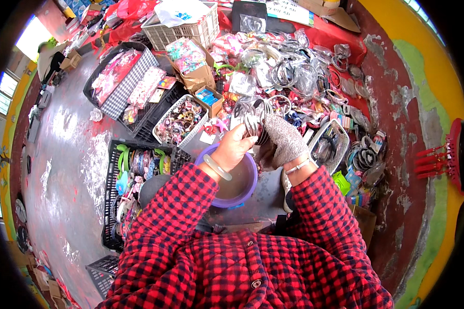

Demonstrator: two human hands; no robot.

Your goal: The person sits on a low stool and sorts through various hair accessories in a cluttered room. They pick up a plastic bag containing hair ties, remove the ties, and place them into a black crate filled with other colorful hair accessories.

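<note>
My bare left hand (231, 150), with a pale bangle at its wrist, is closed round a bundle of thin silvery-grey headbands (255, 119). Against the right side of that bundle presses my right hand (287, 147). Grey speckled fabric, a glove or a cloth, covers it, so its fingers are hidden. Directly below both hands stands a purple basin (253, 177) with murky liquid in it. More headbands and small packets in clear plastic bags (294, 74) lie heaped just beyond my hands.
A black crate (108, 206) of hair accessories stands at left. Beyond it are a white basket (162, 136), an open cardboard box (203, 77) and a houndstooth bin (131, 85). Another white basket (340, 154) sits at right, near the peeling wall. A person (49, 59) is far left.
</note>
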